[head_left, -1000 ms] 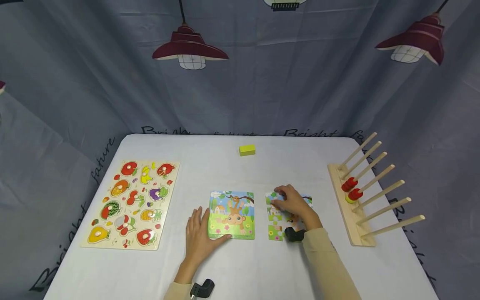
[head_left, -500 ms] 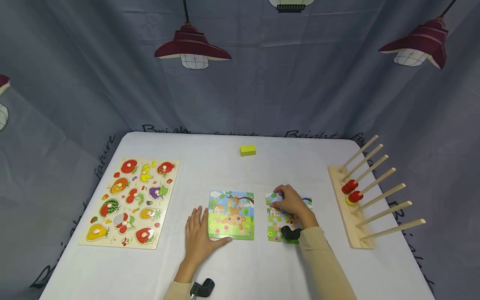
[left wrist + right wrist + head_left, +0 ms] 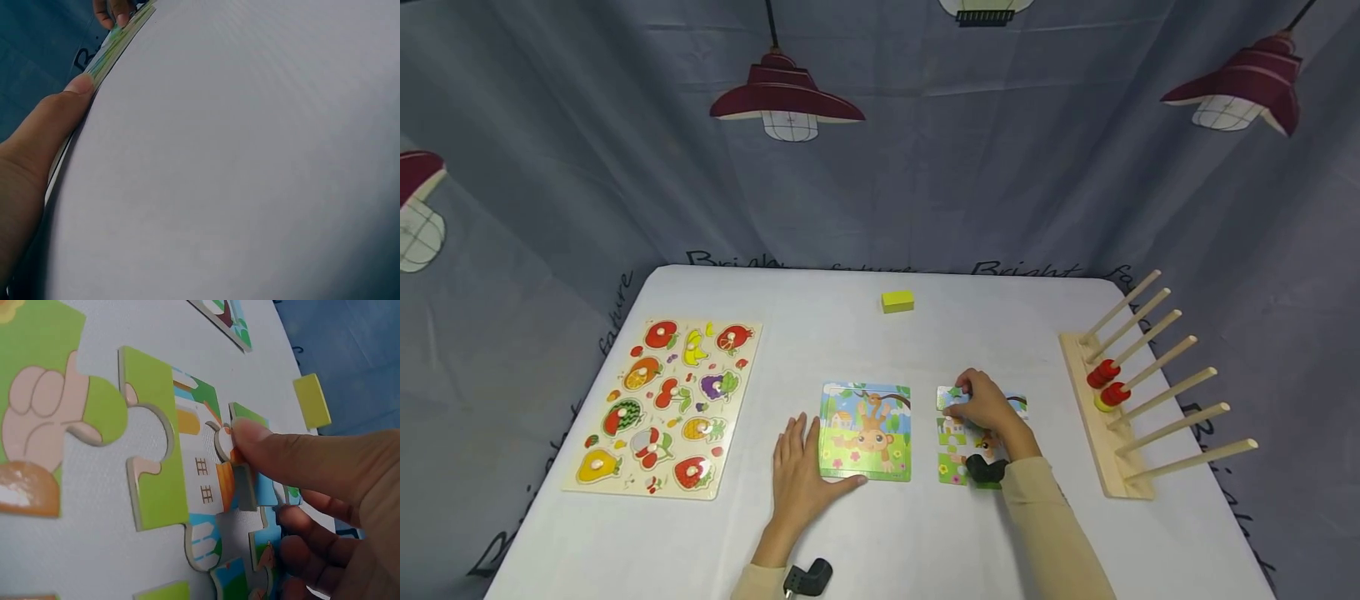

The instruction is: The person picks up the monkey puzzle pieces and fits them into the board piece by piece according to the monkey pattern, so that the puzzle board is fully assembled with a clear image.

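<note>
My left hand [image 3: 801, 479] lies flat beside the square monkey-picture puzzle board [image 3: 865, 433], with straight fingers along its left side and the thumb at its lower edge. In the left wrist view that thumb [image 3: 80, 84] touches the board's rim. To the right, my right hand [image 3: 988, 408] reaches over a group of loose jigsaw pieces [image 3: 952, 473]. Its thumb and fingers pinch a blue and green puzzle piece [image 3: 265, 489], which is tilted against a piece with a house on it [image 3: 197, 462]. My fingers hide part of the pinched piece.
A fruit puzzle board [image 3: 662, 408] lies at the left of the white table. A yellow block [image 3: 897, 302] sits near the back edge. On the right stands a wooden peg rack [image 3: 1105, 425] with slanting pegs and several red beads [image 3: 1103, 373].
The head view has shifted slightly. Both hands stay in almost the same places, the left at the board and the right over the loose pieces.
</note>
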The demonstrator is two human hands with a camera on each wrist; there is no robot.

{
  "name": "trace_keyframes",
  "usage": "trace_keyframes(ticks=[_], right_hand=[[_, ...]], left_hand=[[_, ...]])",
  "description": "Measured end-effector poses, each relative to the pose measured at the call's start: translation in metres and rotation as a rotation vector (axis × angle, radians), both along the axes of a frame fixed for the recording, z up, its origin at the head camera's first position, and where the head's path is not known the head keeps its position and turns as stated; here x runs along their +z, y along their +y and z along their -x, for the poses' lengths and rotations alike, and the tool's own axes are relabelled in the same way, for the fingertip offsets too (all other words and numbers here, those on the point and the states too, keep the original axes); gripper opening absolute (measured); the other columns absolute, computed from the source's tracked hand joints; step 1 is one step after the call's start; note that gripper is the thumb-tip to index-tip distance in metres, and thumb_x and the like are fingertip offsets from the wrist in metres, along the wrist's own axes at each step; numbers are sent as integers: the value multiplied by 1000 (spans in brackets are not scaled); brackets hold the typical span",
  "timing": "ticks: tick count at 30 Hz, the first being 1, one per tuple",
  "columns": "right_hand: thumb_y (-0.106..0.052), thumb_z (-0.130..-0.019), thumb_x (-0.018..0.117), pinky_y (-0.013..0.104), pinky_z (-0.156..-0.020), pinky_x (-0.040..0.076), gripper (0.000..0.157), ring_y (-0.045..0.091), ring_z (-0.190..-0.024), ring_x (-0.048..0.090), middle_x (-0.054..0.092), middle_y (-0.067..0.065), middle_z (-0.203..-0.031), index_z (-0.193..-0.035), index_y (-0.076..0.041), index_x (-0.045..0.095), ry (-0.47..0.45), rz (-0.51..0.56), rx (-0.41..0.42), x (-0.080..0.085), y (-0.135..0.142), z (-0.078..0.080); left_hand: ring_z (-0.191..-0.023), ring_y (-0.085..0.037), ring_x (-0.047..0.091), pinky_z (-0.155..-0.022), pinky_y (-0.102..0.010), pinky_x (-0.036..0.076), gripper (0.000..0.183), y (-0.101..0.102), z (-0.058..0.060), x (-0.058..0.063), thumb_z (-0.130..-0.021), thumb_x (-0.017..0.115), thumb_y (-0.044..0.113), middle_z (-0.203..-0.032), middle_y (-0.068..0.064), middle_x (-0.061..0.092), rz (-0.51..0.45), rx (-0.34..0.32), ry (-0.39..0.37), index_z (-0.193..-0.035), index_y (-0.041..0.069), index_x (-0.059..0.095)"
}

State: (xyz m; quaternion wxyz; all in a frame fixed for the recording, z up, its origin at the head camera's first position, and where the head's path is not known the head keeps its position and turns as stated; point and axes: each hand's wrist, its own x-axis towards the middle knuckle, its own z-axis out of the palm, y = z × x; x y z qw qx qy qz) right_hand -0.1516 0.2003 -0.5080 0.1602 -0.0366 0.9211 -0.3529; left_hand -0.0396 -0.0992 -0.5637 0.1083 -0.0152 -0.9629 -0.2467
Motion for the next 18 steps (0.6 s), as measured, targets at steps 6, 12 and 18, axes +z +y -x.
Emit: trace_keyframes(ticks=[6, 12, 18], right_hand=[[-17, -77, 71, 28, -66, 38, 38, 18, -77, 43, 48, 9, -90, -104, -2, 49, 15, 48, -25, 0, 0, -1], [-16, -84, 63, 24, -66, 43, 25, 14, -76, 49, 55, 9, -90, -104, -3, 55, 30, 116, -54, -5, 1, -2], [-18, -84, 64, 27, -71, 47, 24, 15, -80, 55, 59, 10, -93, -103, -4, 58, 26, 224, -67, -7, -3, -4]], left_hand=[[-135, -35, 22, -111, -48, 14, 120, 1, 1, 0, -47, 66, 78, -144, -19, 31, 1, 7, 13, -137, 4, 37], [-135, -34, 24, -110, -49, 16, 120, 1, 0, -2, -47, 61, 82, -143, -18, 33, 19, 11, 23, -137, 5, 38], [-135, -33, 23, -111, -48, 15, 120, 1, 0, -3, -48, 60, 83, -143, -18, 32, 24, 13, 20, -137, 5, 38]])
